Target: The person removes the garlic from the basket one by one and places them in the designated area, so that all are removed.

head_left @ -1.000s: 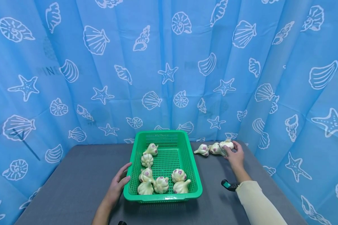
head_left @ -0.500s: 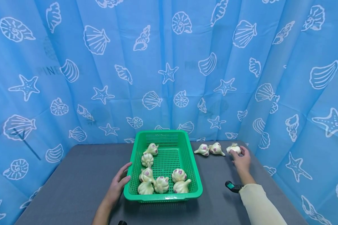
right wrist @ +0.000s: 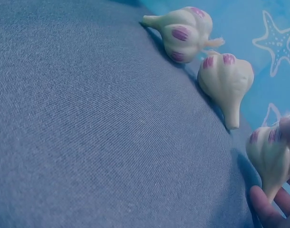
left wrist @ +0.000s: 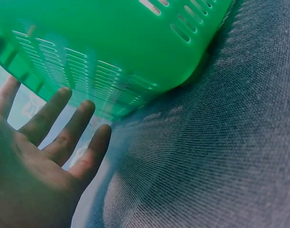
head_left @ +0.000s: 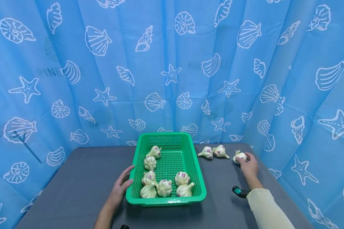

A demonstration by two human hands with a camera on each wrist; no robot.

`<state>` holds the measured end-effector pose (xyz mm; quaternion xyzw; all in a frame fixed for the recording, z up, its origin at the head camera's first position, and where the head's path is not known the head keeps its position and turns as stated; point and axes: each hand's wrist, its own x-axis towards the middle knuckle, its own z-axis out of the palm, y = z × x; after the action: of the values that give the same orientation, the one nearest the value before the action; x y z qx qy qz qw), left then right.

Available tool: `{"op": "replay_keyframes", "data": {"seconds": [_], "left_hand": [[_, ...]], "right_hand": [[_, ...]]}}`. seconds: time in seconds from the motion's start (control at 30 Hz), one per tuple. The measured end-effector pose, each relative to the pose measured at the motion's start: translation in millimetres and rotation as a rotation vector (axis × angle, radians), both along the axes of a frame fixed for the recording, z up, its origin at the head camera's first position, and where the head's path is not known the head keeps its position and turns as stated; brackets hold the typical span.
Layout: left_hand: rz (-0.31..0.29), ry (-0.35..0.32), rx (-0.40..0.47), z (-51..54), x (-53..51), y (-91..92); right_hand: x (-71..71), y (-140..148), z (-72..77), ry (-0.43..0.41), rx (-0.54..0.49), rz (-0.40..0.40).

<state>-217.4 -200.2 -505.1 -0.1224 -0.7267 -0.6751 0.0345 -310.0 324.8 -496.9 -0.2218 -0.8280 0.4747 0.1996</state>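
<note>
One garlic bulb [head_left: 239, 157] is in the right hand [head_left: 250, 167], whose grip is clamped on it, thumb and fingers to either side; its neck runs down among the fingers, and the root tuft points toward the curtain [head_left: 172, 101]. Whether this bulb touches the counter [head_left: 83, 187] I cannot tell. Just to its left, apart from it, two loose bulbs [head_left: 220, 151] lie side by side on the counter's gray cloth near the back edge, purple patches showing on both. A black device [head_left: 240, 192] sits at the right wrist, beside a cream sleeve [head_left: 268, 206]. The left hand [head_left: 118, 189] has its fingers apart and extended, tips at the left rim of a green plastic basket [head_left: 199, 181]; how firmly they touch it is unclear. Inside the basket are seven bulbs [head_left: 164, 188]: four along the left side, one near the middle front, two at right front. Behind everything hangs the blue curtain, printed with white shells and starfish.
</note>
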Motion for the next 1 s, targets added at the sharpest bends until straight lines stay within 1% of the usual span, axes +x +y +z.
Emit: {"op": "replay_keyframes", "data": {"seconds": [0.1,0.23,0.33,0.47,0.6,0.67,0.73,0.83,1.0], "left_hand": [[0.002,0.01,-0.005,1.2,1.2,0.3],[-0.01,0.019,0.004,2.2,2.4,0.5],[-0.016,0.022,0.01,2.0,2.4,0.5],[-0.019,0.027,0.009,2.6,2.4,0.3],[-0.016,0.025,0.004,4.0,3.1,1.2],[-0.012,0.019,0.002,4.2,3.0,1.5],[-0.012,0.02,0.001,4.2,3.0,1.2],[-0.009,0.023,0.003,4.6,3.4,1.0],[-0.003,0.024,-0.001,3.4,2.9,1.2]], "right_hand": [[1.3,1.5,0.2,-0.009,0.015,0.021],[5.1,5.5,-0.6,-0.024,0.021,0.055],[9.0,8.9,-1.3,-0.042,0.017,0.066],[15.0,13.3,-1.1,-0.05,-0.036,0.056],[23.3,17.8,-1.5,-0.025,-0.096,0.044],[26.6,20.1,-2.7,-0.018,-0.099,0.043],[29.4,22.1,-4.0,-0.024,-0.099,0.049],[31.7,24.8,-4.8,-0.056,-0.086,0.065],[36.2,26.6,-2.6,-0.087,-0.043,0.124]]}}
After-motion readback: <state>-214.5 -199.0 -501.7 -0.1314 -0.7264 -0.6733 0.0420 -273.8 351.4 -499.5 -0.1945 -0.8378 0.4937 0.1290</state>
